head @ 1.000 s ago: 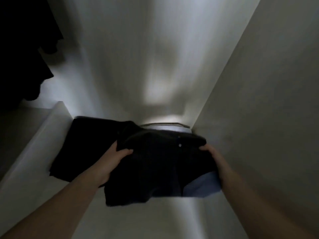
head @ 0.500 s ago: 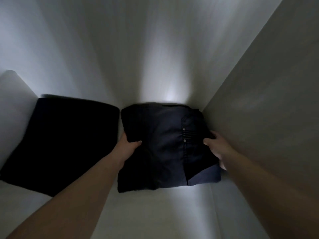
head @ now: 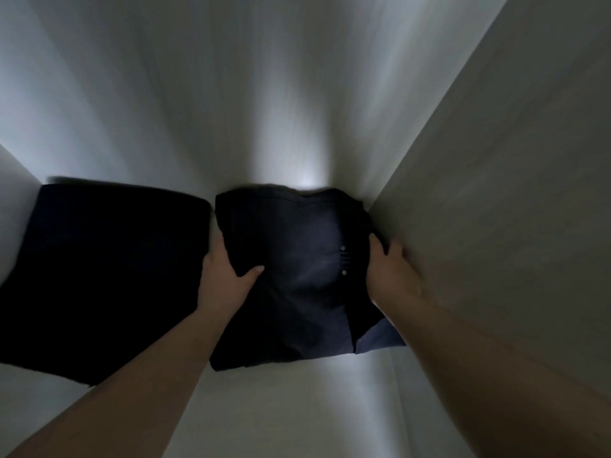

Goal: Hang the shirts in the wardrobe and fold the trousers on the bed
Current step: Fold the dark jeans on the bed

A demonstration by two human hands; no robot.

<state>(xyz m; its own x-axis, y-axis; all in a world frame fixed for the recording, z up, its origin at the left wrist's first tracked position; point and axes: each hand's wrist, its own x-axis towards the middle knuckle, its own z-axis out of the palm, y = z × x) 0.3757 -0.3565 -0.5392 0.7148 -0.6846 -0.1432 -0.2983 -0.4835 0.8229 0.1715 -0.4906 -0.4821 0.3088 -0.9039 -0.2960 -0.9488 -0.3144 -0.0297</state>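
A folded pair of dark trousers (head: 297, 276) with two small rivets lies on a pale wardrobe shelf (head: 297, 408), in the right back corner. My left hand (head: 224, 279) grips its left edge, thumb on top. At the trousers' right edge, against the side wall, my right hand (head: 390, 272) holds them. A second folded dark garment (head: 105, 269) lies flat to the left, close beside the trousers.
The wardrobe's right side panel (head: 512, 226) stands tight against my right hand. The back wall (head: 264, 94) rises behind the clothes, dimly lit. A left partition (head: 13, 180) bounds the shelf at the far left.
The trousers have gone from held above the shelf's front to resting deep in the right corner. Both hands moved forward with them and still hold their edges.
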